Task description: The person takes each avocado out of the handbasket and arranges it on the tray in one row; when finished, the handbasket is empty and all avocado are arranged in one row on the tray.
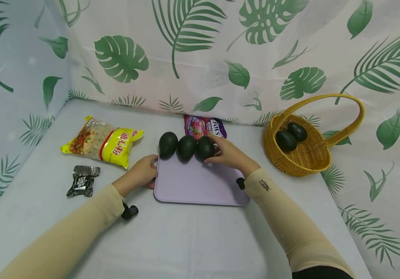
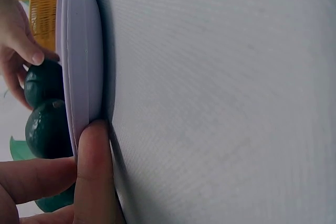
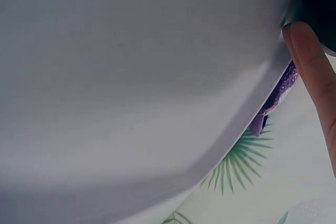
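Observation:
Three dark green avocados stand in a row along the far edge of a pale purple tray (image 1: 200, 184): a left one (image 1: 168, 145), a middle one (image 1: 186, 148) and a right one (image 1: 204, 148). My right hand (image 1: 230, 155) holds the right avocado, thumb on its near side and fingers behind it. In the right wrist view a fingertip (image 3: 308, 45) meets that dark avocado (image 3: 320, 6) at the tray's rim. My left hand (image 1: 138, 173) pinches the tray's left rim; the left wrist view shows its fingers (image 2: 94, 166) on both sides of the rim (image 2: 81, 61).
A yellow wicker basket (image 1: 292, 166) with two avocados (image 1: 286, 140) stands at the right. Behind the tray lies a purple snack packet (image 1: 203, 126). A yellow food bag (image 1: 105, 141) and a small black packet (image 1: 83, 181) lie at the left. Leaf-patterned cloth hangs behind.

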`<act>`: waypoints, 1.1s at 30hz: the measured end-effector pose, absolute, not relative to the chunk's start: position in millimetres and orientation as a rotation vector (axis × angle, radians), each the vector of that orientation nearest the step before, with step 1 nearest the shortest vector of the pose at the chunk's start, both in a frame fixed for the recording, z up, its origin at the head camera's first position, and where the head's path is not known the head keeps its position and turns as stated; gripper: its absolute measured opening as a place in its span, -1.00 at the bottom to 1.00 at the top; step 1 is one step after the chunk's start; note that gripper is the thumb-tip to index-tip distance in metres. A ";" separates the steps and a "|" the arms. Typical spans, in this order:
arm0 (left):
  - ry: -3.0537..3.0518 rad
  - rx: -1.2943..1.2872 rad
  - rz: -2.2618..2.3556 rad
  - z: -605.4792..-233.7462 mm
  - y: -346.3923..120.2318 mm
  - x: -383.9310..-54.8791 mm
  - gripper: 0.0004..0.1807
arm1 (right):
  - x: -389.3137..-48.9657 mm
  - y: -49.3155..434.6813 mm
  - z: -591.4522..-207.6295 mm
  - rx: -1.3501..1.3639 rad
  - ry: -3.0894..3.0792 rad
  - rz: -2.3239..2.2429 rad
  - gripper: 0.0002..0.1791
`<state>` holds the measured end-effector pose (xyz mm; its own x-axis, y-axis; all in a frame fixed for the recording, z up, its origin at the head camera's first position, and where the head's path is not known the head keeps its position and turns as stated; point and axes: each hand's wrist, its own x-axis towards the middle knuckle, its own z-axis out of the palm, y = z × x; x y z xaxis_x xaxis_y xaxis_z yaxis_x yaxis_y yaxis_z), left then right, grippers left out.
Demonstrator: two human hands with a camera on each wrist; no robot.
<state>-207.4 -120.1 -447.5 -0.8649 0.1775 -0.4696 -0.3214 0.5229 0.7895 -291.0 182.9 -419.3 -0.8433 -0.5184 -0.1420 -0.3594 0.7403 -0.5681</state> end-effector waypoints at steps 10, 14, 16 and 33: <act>2.270 -0.124 1.309 -444.7 -118.0 -207.6 -0.24 | -288.2 206.1 -407.1 -0.699 2.689 -0.839 0.02; 2.273 -0.136 1.305 -443.7 -117.7 -207.0 -0.23 | -284.7 229.6 -393.4 -0.681 2.711 -0.867 -0.09; 2.274 -0.139 1.301 -443.3 -117.6 -206.2 -0.23 | -282.0 244.7 -385.7 -0.679 2.734 -0.850 -0.16; 2.264 -0.128 1.301 -444.8 -116.5 -205.1 -0.23 | -284.0 390.5 -314.5 -0.268 2.919 -0.545 -0.38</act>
